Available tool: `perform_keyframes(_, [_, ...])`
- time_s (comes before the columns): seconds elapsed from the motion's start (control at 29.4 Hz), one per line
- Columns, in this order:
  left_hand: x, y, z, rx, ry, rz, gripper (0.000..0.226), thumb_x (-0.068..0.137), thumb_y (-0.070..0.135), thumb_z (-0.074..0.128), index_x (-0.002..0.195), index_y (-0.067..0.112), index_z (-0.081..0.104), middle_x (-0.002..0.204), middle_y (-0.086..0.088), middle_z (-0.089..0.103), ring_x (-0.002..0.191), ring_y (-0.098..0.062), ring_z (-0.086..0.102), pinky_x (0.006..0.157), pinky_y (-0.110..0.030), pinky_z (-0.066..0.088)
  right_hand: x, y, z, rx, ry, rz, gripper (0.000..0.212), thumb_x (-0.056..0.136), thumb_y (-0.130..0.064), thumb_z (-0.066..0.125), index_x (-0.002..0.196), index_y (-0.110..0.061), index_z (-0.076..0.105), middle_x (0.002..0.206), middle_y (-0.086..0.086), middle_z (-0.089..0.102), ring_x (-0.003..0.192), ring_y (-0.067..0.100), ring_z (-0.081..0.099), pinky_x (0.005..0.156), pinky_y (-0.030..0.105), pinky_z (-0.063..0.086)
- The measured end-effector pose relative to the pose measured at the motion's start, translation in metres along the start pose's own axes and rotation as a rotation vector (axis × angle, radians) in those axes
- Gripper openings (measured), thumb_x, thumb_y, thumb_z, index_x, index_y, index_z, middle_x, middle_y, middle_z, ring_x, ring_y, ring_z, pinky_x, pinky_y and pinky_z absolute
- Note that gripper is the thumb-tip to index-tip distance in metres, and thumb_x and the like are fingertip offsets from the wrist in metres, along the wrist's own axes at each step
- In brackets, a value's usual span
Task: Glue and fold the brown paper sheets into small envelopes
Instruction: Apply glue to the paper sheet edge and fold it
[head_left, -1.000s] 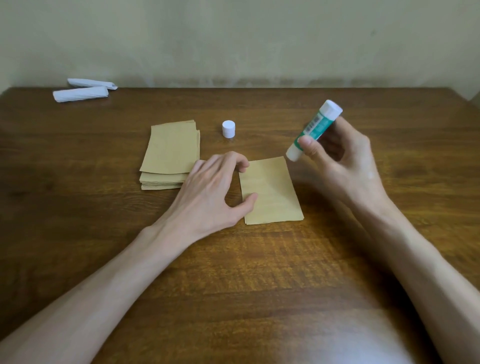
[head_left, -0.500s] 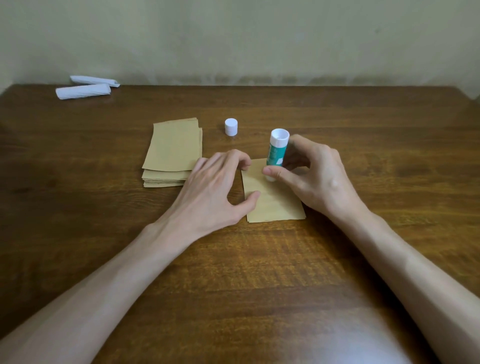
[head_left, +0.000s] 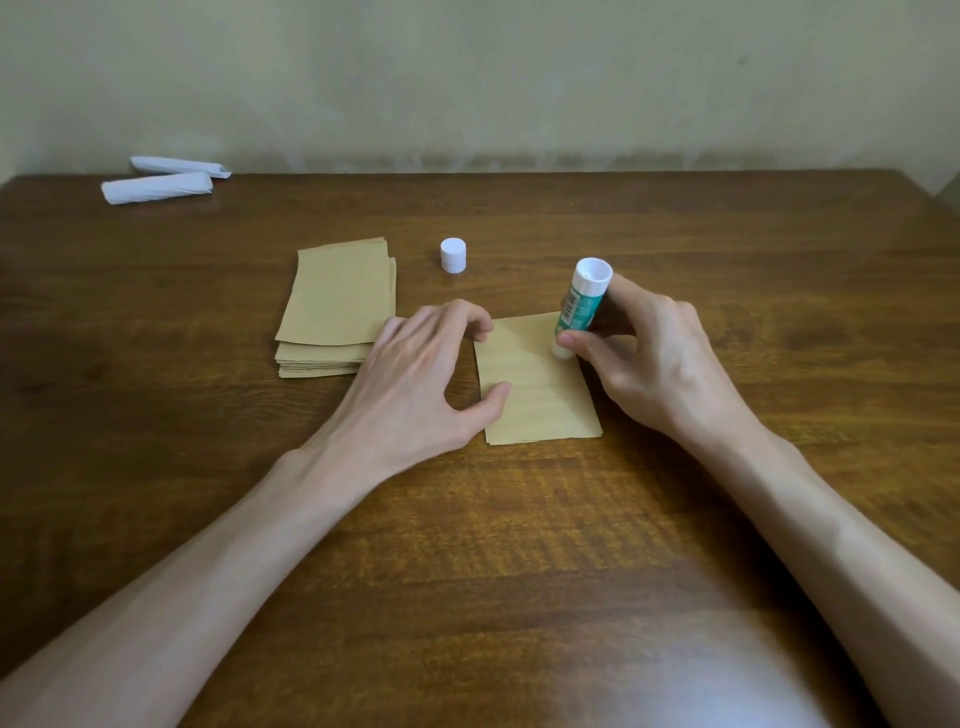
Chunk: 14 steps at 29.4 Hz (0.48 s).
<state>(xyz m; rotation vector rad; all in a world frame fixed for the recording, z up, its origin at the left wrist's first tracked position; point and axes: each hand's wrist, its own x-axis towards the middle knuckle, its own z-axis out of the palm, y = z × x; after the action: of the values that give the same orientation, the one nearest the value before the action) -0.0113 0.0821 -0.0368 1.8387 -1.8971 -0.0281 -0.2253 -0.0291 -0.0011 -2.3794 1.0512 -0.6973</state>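
A single brown paper sheet (head_left: 537, 387) lies flat in the middle of the wooden table (head_left: 519, 545). My left hand (head_left: 421, 379) presses its left edge with fingertips and thumb. My right hand (head_left: 654, 353) grips a green and white glue stick (head_left: 579, 306), tip down on the sheet's upper right edge. The stick's white cap (head_left: 453, 254) stands apart, behind the sheet. A stack of brown sheets (head_left: 335, 306) lies to the left of my left hand.
Two rolled white papers (head_left: 158, 179) lie at the far left corner by the wall. The table's right edge runs close to the wall corner at the far right.
My right hand brought the glue stick down from the air onto the sheet, then slid it from the upper left toward the upper right edge. My left hand stayed in place.
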Motion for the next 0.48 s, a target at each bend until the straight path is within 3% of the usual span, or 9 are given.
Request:
perform_keyframes(0.27, [0.0001, -0.0001, 0.0008, -0.002, 0.005, 0.004, 0.046, 0.092, 0.053, 0.065, 0.125, 0.026, 0.048, 0.122, 0.015, 0.056, 0.117, -0.007, 0.053, 0.1, -0.03, 0.035, -0.0017, 0.0048, -0.0018, 0.062, 0.023, 0.047, 0.032, 0.096, -0.028, 0.075, 0.124, -0.018, 0.065, 0.11, -0.018, 0.062, 0.093, -0.005, 0.061, 0.074, -0.004, 0.044])
perform_keyframes(0.34, [0.0004, -0.0002, 0.0005, -0.009, 0.006, 0.004, 0.046, 0.092, 0.053, 0.066, 0.126, 0.026, 0.048, 0.122, 0.016, 0.056, 0.117, -0.006, 0.053, 0.1, -0.029, 0.035, -0.0031, 0.0057, -0.0049, 0.161, 0.092, 0.06, 0.033, 0.096, -0.03, 0.075, 0.124, -0.018, 0.066, 0.108, -0.023, 0.064, 0.095, -0.012, 0.064, 0.081, 0.004, 0.051])
perform_keyframes(0.41, [0.0009, -0.0004, 0.0005, -0.013, 0.003, 0.004, 0.047, 0.091, 0.053, 0.065, 0.126, 0.026, 0.048, 0.122, 0.016, 0.056, 0.117, -0.006, 0.053, 0.1, -0.028, 0.034, -0.0044, 0.0059, -0.0085, 0.275, 0.196, 0.058, 0.035, 0.096, -0.034, 0.075, 0.125, -0.015, 0.066, 0.114, -0.015, 0.07, 0.106, -0.005, 0.067, 0.091, 0.018, 0.057])
perform_keyframes(0.48, [0.0006, -0.0002, 0.0009, -0.012, 0.005, 0.005, 0.047, 0.091, 0.053, 0.065, 0.126, 0.026, 0.048, 0.121, 0.016, 0.056, 0.117, -0.006, 0.053, 0.099, -0.028, 0.034, -0.0057, 0.0041, -0.0074, 0.335, 0.231, 0.04, 0.037, 0.096, -0.033, 0.076, 0.126, -0.013, 0.066, 0.119, -0.009, 0.072, 0.111, 0.002, 0.069, 0.095, 0.023, 0.058])
